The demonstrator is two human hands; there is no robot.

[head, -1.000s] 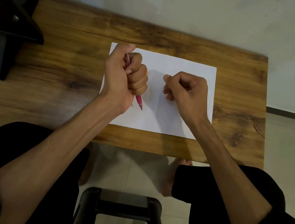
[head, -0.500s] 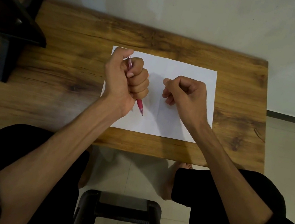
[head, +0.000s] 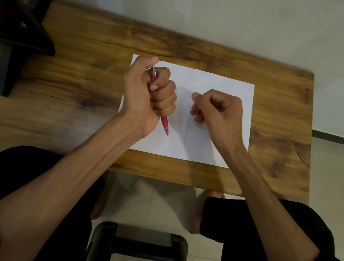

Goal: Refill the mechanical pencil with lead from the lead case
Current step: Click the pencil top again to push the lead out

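My left hand (head: 147,94) is clenched in a fist around a pink mechanical pencil (head: 165,124). Its tip points down toward me over the white sheet of paper (head: 220,86), and its clear upper end sits under my thumb. My right hand (head: 218,111) hovers beside it over the paper, fingers curled shut. Whether it holds anything is hidden by the fingers. No lead case is visible.
The paper lies on a wooden table (head: 89,46) against a white wall. A black stand (head: 13,33) occupies the table's left end. A black stool (head: 138,248) sits below between my knees.
The camera view has shifted slightly, so the hands sit a little lower in the frame. Both fists keep their grip and spacing.
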